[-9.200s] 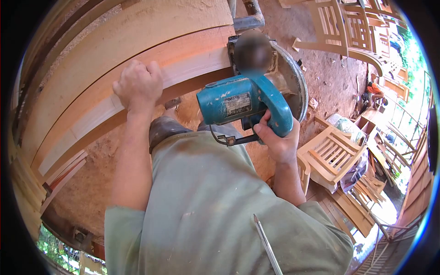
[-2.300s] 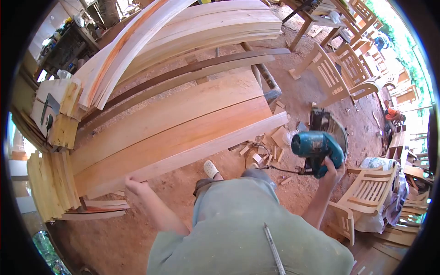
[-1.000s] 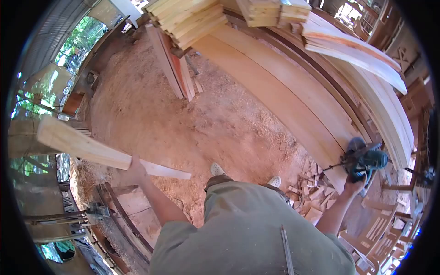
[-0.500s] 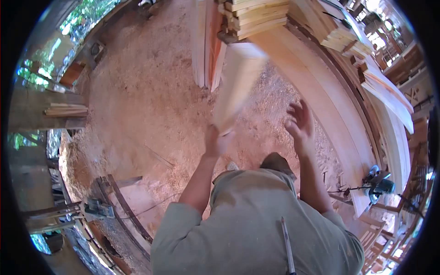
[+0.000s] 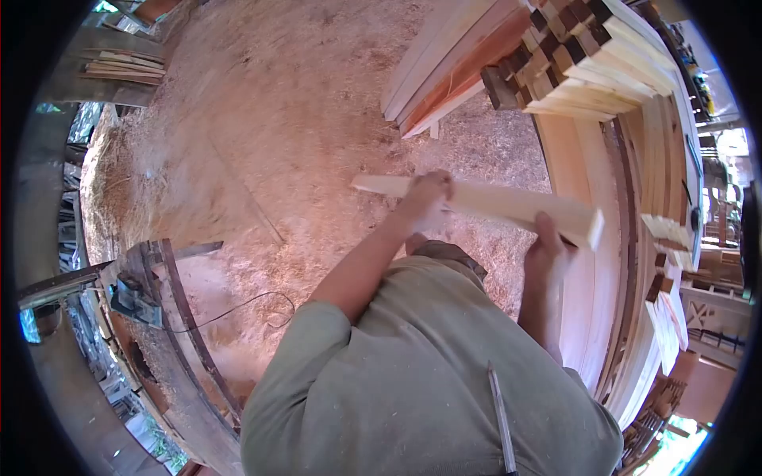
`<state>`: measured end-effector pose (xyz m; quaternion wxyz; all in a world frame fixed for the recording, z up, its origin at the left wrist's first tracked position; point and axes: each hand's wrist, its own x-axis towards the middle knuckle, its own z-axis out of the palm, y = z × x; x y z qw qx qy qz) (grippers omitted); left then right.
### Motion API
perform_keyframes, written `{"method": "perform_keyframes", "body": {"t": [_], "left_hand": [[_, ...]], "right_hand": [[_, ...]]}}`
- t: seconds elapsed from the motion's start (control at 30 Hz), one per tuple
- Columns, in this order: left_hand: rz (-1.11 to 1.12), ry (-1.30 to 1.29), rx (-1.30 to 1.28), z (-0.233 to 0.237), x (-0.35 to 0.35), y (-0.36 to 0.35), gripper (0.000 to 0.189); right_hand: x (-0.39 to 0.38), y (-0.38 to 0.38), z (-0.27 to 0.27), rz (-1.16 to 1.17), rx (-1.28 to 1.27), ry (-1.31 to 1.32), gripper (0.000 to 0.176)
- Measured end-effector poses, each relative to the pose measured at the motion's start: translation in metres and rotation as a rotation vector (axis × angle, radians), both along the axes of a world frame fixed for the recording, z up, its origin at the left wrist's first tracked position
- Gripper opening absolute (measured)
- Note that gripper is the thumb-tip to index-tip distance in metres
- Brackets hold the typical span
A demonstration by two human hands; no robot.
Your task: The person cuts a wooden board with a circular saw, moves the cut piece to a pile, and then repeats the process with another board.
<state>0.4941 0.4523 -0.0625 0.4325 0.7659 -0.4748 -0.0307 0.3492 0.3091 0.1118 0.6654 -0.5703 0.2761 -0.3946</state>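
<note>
Viewing from the head camera, both arms reach forward from the torso, elbows bent, forearms bare below the sleeves of a dusty green shirt (image 5: pixel 397 373). The left hand (image 5: pixel 427 198) sits knuckles-up on the wood strip (image 5: pixel 496 202), fingers curled shut over its top edge a little way in from the left end. The right hand (image 5: pixel 548 246) grips the same strip near its right end, fingers wrapped up the near face from below; this hold is likewise closed tight, with no gap visible. The wood strip is long, straight and square-sectioned, pale cream, with a smooth sawn face and a clean square end showing at the right. It is held clear of the ground, across the front of the body, sloping slightly down to the right, its right end close to the wide planks (image 5: pixel 591 317), which are flat and pale pink. Beneath it lies the floor (image 5: pixel 262 119), reddish earth thickly covered in loose sawdust. A stack of cut boards (image 5: pixel 603 71), its square ends light and dark, stands above the strip at upper right. Leaning planks (image 5: pixel 444 67), cream and orange-toned, lie just left of that stack. A pencil (image 5: pixel 502 420) rests against the shirt front. A dark cable (image 5: pixel 238 309) loops over the sawdust at lower left toward a grey power tool (image 5: pixel 135 297); its type cannot be determined.
</note>
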Motion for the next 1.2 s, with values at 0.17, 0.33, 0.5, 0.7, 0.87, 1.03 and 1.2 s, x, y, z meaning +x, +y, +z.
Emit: {"method": "perform_keyframes", "body": {"t": [0.17, 0.33, 0.5, 0.7, 0.87, 1.03, 1.2], "left_hand": [[0.366, 0.371, 0.42, 0.001, 0.106, 0.059, 0.045], [1.004, 0.388, 0.575, -0.047, 0.124, 0.176, 0.063], [1.161, 0.679, 0.602, -0.047, 0.122, 0.213, 0.063], [1.128, 0.776, 0.457, -0.046, 0.182, 0.184, 0.06], [0.9, 0.793, 0.419, -0.088, 0.277, 0.159, 0.057], [0.585, 0.842, 0.547, -0.08, 0.376, 0.103, 0.056], [0.473, 0.751, 0.494, -0.103, 0.473, 0.063, 0.052]], "right_hand": [[0.116, -0.036, -0.108, -0.003, -0.195, 0.276, 0.039], [0.184, -0.077, -0.109, 0.062, -0.247, 0.325, 0.037], [0.223, -0.082, -0.137, -0.092, -0.44, 0.198, 0.024], [0.238, -0.064, -0.107, 0.14, -0.177, 0.298, 0.036], [0.246, -0.088, -0.095, 0.443, -0.051, 0.283, 0.057], [0.309, -0.039, -0.084, -0.056, -0.032, 0.09, 0.068], [0.375, -0.061, -0.078, -0.218, -0.056, 0.206, 0.071]]}}
